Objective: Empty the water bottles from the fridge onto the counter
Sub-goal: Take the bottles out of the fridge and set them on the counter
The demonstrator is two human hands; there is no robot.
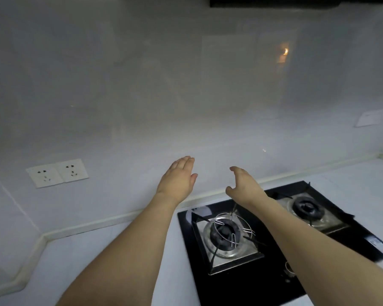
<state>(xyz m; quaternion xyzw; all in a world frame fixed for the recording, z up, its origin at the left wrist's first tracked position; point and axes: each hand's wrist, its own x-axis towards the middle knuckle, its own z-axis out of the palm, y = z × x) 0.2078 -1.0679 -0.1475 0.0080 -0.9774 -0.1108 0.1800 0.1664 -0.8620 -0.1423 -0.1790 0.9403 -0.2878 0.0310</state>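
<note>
Hands empty, left hand (179, 177) flat, right hand (243, 184) loosely spread above hob's (263, 281) back edge; no bottles visible, should turn to fridge.

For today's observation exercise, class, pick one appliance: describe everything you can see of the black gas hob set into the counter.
The black glossy glass gas hob lies flat, set into the white counter, near the white wall. It has two burners, each a dark round burner head in a square silvery metal tray under thin black pot supports. The nearer burner also carries a wire ring. No flame shows. A knob is partly hidden by the right forearm, which reaches across above it; whether it touches is unclear.
</note>
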